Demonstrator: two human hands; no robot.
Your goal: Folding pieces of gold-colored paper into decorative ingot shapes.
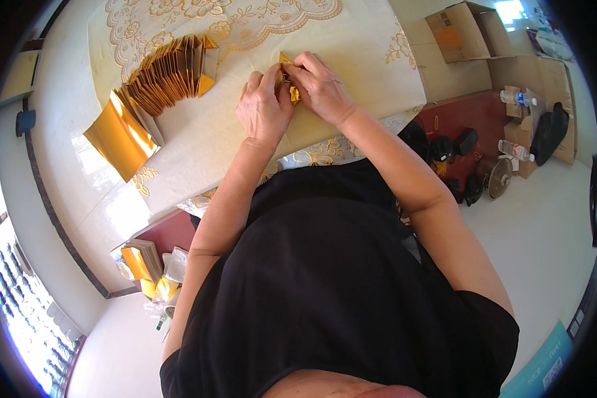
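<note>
Both hands meet over the table and hold one small piece of folded gold paper (294, 93). My left hand (264, 103) grips it from the left, with thumb and fingers bent around it. From the right, my right hand (323, 85) pinches the same piece. Its pointed gold tip shows just beyond the fingertips; most of the fold is hidden by the hands. Left of my left hand, a curved row of folded gold paper pieces (166, 77) stands on edge, tightly packed. At its near end lies a stack of gold paper sheets (117, 137).
A cream tablecloth (199, 144) with gold embroidery covers the table. Cardboard boxes (457, 35), plastic bottles (515, 149) and a lidded pot (497, 176) are to the right. More gold paper (137, 262) sits low at the left, beside my left arm.
</note>
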